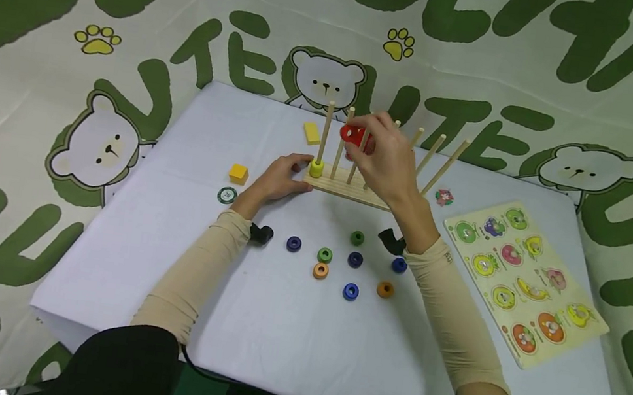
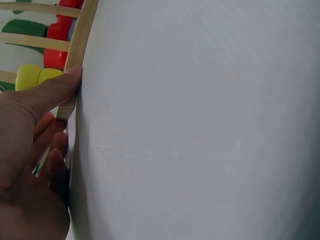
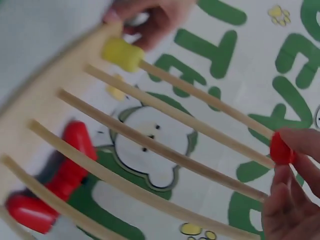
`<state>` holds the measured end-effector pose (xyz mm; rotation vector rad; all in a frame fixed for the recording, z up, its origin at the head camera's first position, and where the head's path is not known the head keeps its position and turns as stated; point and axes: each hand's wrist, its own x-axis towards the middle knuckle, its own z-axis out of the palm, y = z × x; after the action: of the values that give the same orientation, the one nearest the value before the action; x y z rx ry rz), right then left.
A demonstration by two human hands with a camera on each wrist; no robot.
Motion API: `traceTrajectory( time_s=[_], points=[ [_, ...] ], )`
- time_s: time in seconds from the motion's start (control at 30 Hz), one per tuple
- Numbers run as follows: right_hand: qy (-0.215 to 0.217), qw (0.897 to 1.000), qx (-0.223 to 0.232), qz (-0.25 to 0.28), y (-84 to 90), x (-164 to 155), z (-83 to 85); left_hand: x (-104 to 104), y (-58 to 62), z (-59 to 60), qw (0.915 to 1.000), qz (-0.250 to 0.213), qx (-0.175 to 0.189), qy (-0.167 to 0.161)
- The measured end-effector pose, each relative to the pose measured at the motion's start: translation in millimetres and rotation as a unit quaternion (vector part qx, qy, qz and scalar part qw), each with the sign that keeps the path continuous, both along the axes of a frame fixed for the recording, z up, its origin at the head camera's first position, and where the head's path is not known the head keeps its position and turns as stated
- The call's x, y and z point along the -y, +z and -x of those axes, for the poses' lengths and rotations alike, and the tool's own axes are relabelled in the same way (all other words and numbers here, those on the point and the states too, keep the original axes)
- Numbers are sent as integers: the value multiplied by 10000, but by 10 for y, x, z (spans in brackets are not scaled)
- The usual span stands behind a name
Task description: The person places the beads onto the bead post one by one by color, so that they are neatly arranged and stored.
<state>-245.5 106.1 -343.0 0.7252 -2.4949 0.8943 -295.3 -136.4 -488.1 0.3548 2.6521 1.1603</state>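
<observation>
"Peg rack (image 1: 347, 189): where does it stand?"

"Toward the far edge of the table (image 1: 126, 253). The left hand (image 1: 278, 183) grips the rack's left end, thumb against the near side, fingers round behind."

"And the other hand?"

"The right hand (image 1: 388, 159) pinches a red bead (image 3: 281, 148) between thumb and fingertips, up by the top ends of the pegs. I cannot tell whether a peg passes through it."

"What is on the rack?"

"A yellow piece (image 1: 316, 169), at the foot of the leftmost peg. Red pieces (image 3: 76, 142) show behind the pegs."

"Anything nearer the person?"

"Blue rings (image 1: 344, 291), green rings (image 1: 320, 256) and orange rings (image 1: 380, 291), scattered between the rack and the table's near edge."

"And at the sides?"

"A fruit board (image 1: 514, 275) lies near the right edge; a yellow block (image 1: 238, 173) and a round chip (image 1: 227, 195) sit close together toward the left edge"
</observation>
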Motion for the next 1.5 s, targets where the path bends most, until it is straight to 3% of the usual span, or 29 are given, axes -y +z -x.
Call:
traceTrajectory(
  time_s=[0.1,0.23,0.67,0.97,1.13,1.23,1.3,1.37,1.43,1.5],
  points=[
    [-137,9994,-288,138,108,54,93,11,-18,9,10000,-61,9,13],
    [-327,9989,-316,84,150,109,194,15,-34,13,9999,-154,11,13],
    [-737,9964,393,-161,95,114,236,-3,1,-4,9998,-208,-38,-33],
    [-729,9959,491,-207,51,114,248,-1,24,-20,9998,-190,0,-38],
    [-609,9980,-29,157,37,42,182,3,13,-2,9999,-142,16,-74],
    [-542,9963,-515,429,25,-73,84,3,23,9,10000,-64,17,-16],
    [-544,9961,-581,388,-4,-198,-13,4,33,14,10000,-57,2,2],
    [-643,9976,-244,72,-65,-360,-134,2,29,20,10000,-57,17,-23],
    [-742,9953,455,-416,-171,-545,-257,1,23,17,10000,-54,20,-51],
    [-832,9824,1300,-1057,-322,-732,-367,5,12,11,10000,-35,21,-40]
  ],
)
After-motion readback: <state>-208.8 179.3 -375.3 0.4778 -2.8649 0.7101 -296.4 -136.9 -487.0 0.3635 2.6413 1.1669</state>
